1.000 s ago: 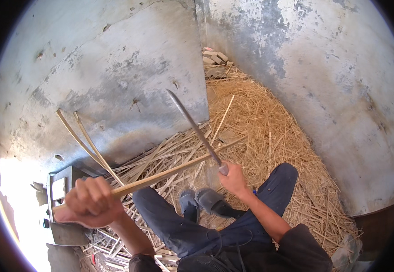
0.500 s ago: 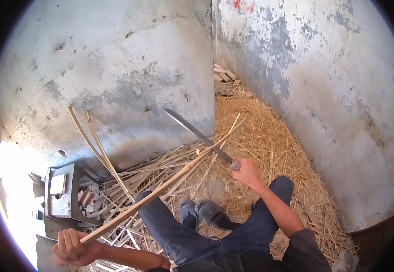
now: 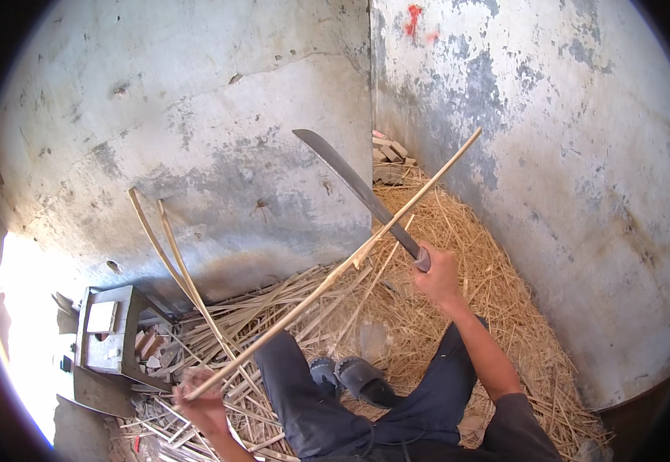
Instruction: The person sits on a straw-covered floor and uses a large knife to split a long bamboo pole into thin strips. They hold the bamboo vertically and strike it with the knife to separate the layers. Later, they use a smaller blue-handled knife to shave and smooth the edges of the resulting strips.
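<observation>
My right hand (image 3: 437,276) grips the handle of a long machete (image 3: 350,182), whose dark blade points up and left toward the wall. My left hand (image 3: 202,402) holds the near end of a long pale bamboo strip (image 3: 335,271), which runs up to the right and crosses the blade just above my right hand. My legs in dark trousers and dark shoes (image 3: 354,377) lie below, over the straw.
A heap of cut bamboo strips and shavings (image 3: 458,308) covers the floor in the corner of two stained concrete walls. Two curved strips (image 3: 167,254) lean on the left wall. A small grey wooden stool (image 3: 108,339) stands at the left, bricks (image 3: 389,150) at the back.
My right hand has raised the machete higher. The bamboo strip has slid up to the right, its tip now high against the right wall. My left hand stays low at the left.
</observation>
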A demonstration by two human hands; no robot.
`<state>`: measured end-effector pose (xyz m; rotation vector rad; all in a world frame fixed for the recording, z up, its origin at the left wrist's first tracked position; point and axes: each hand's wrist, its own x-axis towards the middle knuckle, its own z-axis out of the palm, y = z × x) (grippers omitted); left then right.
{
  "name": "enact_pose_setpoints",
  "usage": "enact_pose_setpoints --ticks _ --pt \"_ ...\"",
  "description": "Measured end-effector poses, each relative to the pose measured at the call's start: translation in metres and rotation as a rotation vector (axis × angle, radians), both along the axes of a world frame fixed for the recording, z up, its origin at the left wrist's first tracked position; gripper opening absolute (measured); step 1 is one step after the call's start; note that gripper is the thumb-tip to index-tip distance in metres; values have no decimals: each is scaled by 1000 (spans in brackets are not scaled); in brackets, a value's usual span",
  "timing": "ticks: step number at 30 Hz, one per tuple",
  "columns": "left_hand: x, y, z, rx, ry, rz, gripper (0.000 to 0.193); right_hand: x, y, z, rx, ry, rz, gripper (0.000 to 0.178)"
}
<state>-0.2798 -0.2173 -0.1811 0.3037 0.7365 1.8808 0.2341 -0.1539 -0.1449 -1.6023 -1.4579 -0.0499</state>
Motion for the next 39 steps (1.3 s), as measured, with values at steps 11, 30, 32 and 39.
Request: enact_pose_setpoints --ticks 11,30,32,39 --pt "27 -59 -30 -363 1475 -891 52 18 -30 0 -7 -290 -50 19" --pt "192 21 -19 165 1469 -916 38 -8 -35 -26 -90 -601 111 26" --pt "191 14 -23 133 1532 -899 34 1 -26 -33 -152 -683 81 22" --pt "157 -1 -35 31 1524 -980 39 94 16 -40 -205 -545 -157 34"
